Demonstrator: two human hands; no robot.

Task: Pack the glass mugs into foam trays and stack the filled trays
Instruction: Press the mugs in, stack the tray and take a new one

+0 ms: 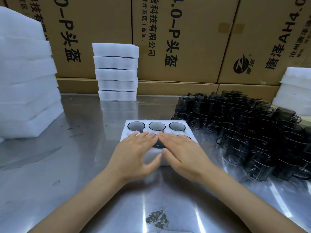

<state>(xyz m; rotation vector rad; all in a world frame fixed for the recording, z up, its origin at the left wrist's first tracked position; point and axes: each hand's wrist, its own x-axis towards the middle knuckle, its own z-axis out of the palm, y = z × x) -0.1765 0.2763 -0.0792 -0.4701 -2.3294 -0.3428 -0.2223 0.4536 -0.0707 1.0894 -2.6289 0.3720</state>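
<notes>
Fingers (148, 134): straight and flat on both hands, holding nothing, just pressing down on top of the tray.
Left hand (134, 152): palm down on the near left part of the foam tray, fingertips pointing away, a bit blurry.
Right hand (183, 148): palm down on the near right part of the same tray, fingertips almost touching those of the left hand.
Foam tray (123, 132): white, flat on the table, right in the middle, just in front of the body.
Mugs in the tray (157, 126): three round glass rims in the far row, sitting in their holes; near row mostly hidden under the hands, with dark bits of two more peeking out.
Loose glass mugs (244, 125): a big dark pile to the right of the tray, close beside it, stacked on each other on the table.
Filled stack (117, 71): five white foam trays piled up at the back of the table, well apart from the hands.
Foam pile on the left (27, 78): tall, white, thick layers, near the left edge.
Foam pile on the right (296, 88): white, behind the loose mugs.
Table (75, 157): shiny metal, with a scratched patch near the front edge.
Cardboard boxes (185, 39): brown, with black print, lined up behind the table.
</notes>
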